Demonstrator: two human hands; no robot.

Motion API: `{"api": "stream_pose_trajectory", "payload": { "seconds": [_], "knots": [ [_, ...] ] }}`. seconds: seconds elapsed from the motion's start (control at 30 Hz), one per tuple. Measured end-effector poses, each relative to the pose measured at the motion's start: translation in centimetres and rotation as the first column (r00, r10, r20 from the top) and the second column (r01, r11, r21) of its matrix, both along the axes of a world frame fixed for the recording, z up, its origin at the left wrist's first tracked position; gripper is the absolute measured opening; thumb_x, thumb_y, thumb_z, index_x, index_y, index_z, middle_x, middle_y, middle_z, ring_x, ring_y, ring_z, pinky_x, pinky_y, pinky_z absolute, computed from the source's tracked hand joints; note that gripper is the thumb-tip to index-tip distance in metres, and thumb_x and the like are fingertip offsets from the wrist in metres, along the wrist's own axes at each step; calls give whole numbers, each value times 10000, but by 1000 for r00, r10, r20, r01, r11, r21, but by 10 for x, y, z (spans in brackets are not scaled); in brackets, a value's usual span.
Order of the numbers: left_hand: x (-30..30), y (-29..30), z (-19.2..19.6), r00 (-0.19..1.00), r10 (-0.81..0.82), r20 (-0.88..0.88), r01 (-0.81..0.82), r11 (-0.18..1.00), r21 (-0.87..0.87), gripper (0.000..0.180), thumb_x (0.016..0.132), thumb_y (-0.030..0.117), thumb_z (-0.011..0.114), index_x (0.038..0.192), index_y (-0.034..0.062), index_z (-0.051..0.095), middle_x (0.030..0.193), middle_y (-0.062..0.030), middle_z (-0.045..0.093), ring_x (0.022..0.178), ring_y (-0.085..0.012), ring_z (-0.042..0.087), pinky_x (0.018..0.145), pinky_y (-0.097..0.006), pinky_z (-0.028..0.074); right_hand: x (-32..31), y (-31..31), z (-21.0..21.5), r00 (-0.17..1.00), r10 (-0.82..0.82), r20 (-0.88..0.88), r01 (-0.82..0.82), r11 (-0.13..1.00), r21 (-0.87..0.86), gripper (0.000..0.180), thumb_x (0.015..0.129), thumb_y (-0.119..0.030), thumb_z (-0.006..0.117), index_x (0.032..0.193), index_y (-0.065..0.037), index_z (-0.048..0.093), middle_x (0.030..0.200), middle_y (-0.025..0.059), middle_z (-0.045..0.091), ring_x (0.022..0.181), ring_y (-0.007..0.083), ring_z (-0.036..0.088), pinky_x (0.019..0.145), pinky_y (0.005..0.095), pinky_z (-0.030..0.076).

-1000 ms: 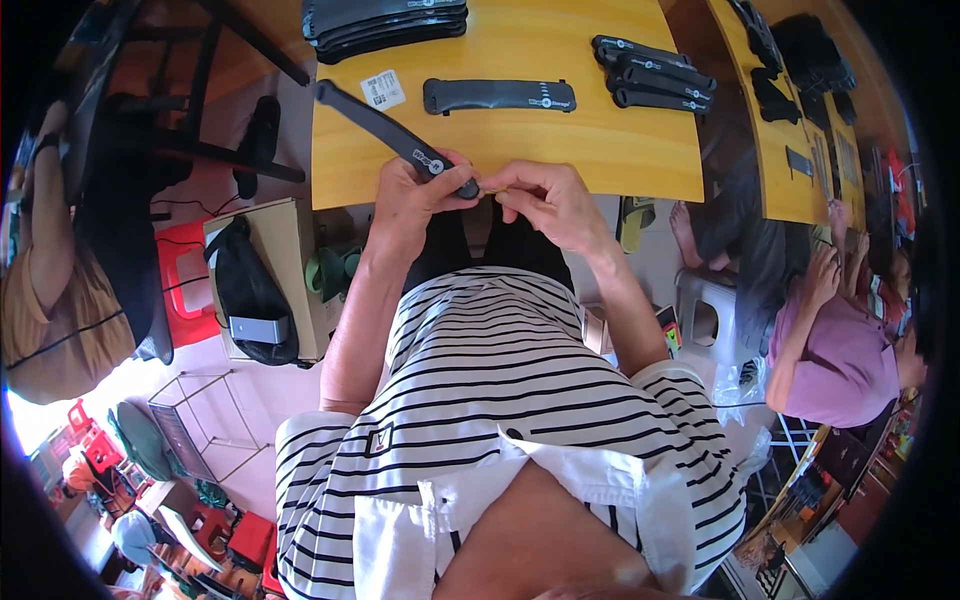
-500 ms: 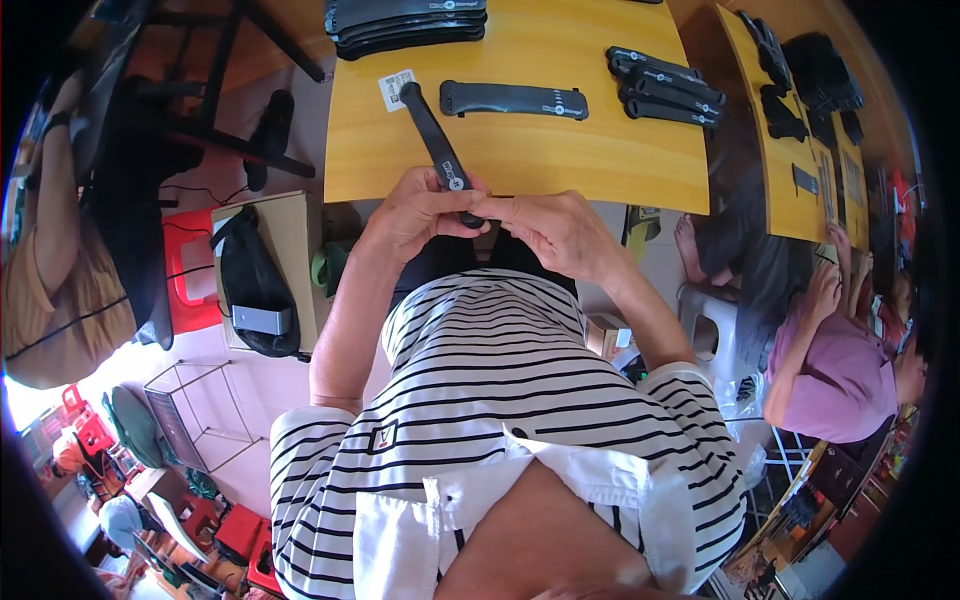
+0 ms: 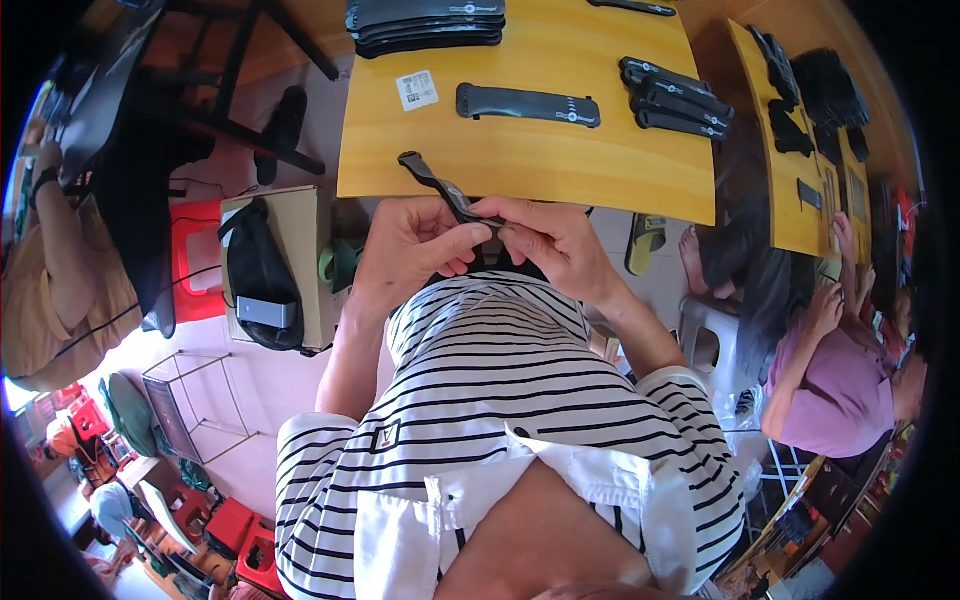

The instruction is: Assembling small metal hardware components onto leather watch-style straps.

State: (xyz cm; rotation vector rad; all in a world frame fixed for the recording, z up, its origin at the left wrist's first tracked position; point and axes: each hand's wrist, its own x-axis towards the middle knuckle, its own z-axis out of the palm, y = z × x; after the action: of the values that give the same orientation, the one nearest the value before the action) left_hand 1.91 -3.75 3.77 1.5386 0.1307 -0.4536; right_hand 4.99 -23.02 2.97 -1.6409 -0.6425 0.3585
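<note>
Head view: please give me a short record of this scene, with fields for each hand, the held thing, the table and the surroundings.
left hand: left hand grips the black strap near its lower end
right hand: right hand pinches the same strap end with its fingertips
held thing: long, narrow, dark, angled up-left over the table edge
table: yellow wooden table bearing a single black strap, a stack of straps, a strap pile and a white label
surroundings: black bag on a box; seated person in purple shirt

Black-and-white striped short-sleeved shirt (image 3: 500, 400)
</note>
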Motion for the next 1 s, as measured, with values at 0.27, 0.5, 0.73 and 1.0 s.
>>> {"api": "stream_pose_trajectory", "payload": {
  "seconds": [0.27, 0.5, 0.73, 1.0],
  "knots": [
    [-9, 6, -3, 998, 49, 29, -48, 999, -13, 187, 858, 132, 554, 828, -48, 590, 674, -106, 620, 560, -128, 599, 542, -210, 490, 7, 9, -16, 918, 168, -359, -121, 981, 149, 289, 875, -26, 490, 1152, -9, 571, 641, -24, 472, 546, 41, 396, 499, 174, 327],
    [-13, 3, 0, 993, 117, -8, -117, 991, -69, 235, 871, 166, 478, 797, -39, 567, 622, -77, 580, 536, -118, 554, 504, -228, 456, 10, 11, -18, 789, 271, -551, -104, 943, 315, 283, 899, -59, 482, 1161, 21, 555, 602, -33, 442, 540, 22, 382, 457, 165, 283],
    [-22, -8, 12, 994, 72, 81, -87, 977, 196, 207, 831, 144, 488, 769, -44, 549, 546, -111, 544, 493, -183, 550, 487, -288, 417, -2, 17, -14, 981, 36, -192, -2, 985, 174, 158, 804, -119, 642, 853, -2, 549, 637, -4, 472, 566, 45, 411, 482, 204, 326],
    [-21, -8, 24, 950, -258, 176, 172, 902, 395, 186, 826, 133, 502, 798, -50, 525, 567, -159, 545, 551, -319, 570, 530, -368, 420, -2, 8, -4, 981, 121, -152, -128, 991, -36, 123, 825, -83, 568, 753, -10, 500, 552, -4, 477, 492, 54, 411, 436, 217, 316]
  ]
}}
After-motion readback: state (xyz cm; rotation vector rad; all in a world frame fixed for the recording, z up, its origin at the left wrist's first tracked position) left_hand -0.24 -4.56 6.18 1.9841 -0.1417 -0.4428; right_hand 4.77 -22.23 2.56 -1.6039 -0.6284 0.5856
